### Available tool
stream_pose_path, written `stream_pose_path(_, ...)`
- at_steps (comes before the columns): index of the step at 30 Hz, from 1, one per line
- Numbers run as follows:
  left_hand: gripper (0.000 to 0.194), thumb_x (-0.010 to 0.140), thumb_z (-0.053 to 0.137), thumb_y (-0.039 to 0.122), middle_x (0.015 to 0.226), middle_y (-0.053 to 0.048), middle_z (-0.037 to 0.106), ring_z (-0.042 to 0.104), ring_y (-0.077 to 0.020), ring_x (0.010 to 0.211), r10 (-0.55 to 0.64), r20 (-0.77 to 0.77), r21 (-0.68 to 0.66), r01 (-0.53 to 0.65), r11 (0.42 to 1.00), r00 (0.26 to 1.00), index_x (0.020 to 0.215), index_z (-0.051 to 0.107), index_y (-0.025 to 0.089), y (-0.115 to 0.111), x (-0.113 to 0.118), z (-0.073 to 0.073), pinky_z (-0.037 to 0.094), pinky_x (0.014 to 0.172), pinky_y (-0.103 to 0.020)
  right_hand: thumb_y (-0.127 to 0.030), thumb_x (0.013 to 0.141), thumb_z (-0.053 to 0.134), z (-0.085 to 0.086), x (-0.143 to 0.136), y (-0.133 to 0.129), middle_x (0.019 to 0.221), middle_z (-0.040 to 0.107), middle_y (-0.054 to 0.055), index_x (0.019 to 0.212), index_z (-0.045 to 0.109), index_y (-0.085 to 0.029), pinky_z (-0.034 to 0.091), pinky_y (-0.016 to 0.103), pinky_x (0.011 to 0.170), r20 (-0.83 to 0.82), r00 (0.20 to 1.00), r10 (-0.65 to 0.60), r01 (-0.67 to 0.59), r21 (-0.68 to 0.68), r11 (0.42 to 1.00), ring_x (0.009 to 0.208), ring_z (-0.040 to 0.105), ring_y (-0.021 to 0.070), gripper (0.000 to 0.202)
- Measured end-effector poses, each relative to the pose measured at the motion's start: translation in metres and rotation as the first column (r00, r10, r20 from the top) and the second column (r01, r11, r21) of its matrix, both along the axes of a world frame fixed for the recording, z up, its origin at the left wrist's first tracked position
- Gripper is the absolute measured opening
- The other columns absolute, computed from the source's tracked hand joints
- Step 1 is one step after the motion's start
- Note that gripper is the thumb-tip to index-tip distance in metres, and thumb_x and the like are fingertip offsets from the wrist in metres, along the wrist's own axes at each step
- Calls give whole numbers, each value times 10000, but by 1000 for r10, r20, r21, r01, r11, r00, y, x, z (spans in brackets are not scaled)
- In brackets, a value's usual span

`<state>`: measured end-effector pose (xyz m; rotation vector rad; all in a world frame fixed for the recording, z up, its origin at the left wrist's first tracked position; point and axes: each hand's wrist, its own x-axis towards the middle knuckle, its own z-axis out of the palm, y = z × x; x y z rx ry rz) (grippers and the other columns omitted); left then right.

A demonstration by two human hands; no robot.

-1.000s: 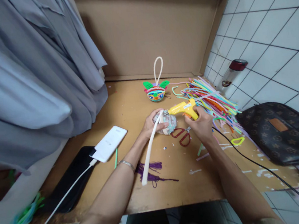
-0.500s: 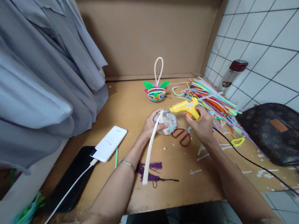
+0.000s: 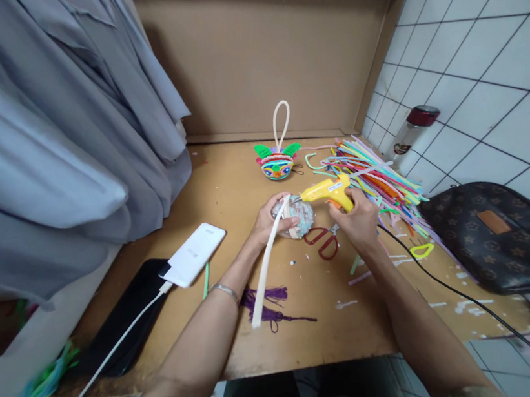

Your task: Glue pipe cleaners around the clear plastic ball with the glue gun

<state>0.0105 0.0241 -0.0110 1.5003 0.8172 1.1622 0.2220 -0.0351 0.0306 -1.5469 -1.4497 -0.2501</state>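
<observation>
Surface (image 3: 227, 190) runs from far cardboard (image 3: 269, 48) to near edge (image 3: 311, 367); left fingers (image 3: 290, 222) clamp pale ball (image 3: 303, 215), right fingers (image 3: 340, 216) glue gun (image 3: 320, 190).

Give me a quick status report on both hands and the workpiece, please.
Left hand holding round translucent piece with white strip. Right hand gripping yellow glue gun, nozzle at the piece. Red-handled scissors close by.
</observation>
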Motion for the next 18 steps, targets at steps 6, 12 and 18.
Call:
stream_pose_path(6, 804, 527, 860, 397, 1159, -88, 688, 647, -237, 996, -2, -9, 6, 2, 1000, 1000, 1256, 619, 157, 3, 0, -4, 510, 897, -309, -441, 750, 606, -1, -2, 0, 828, 670, 63, 934, 633, -177, 469, 333, 704, -30, 999, 27, -28, -24, 999, 707, 575, 200, 323)
stream_pose_path(12, 795, 539, 852, 396, 1136, -87, 686, 639, -243, 998, 3, -1, 1, -3, 1000, 1000, 1254, 613, 147, 1, 0, -1, 505, 902, -321, -463, 735, 623, -2, 0, 2, 799, 660, 37, 902, 632, -187, 453, 314, 687, -111, 994, -10, 1, -77, 997, 687, 550, 182, 322)
stream_pose_path(18, 786, 532, 858, 400, 1122, -86, 682, 633, -251, 1008, 14, 16, -21, -14, 1000, 1000, 1239, 616, 153, -1, 1, 1, 506, 906, -329, -468, 759, 589, -16, 20, 17, 940, 671, 126, 985, 664, -128, 461, 374, 813, -43, 984, -174, 160, -223, 961, 873, 585, 253, 416)
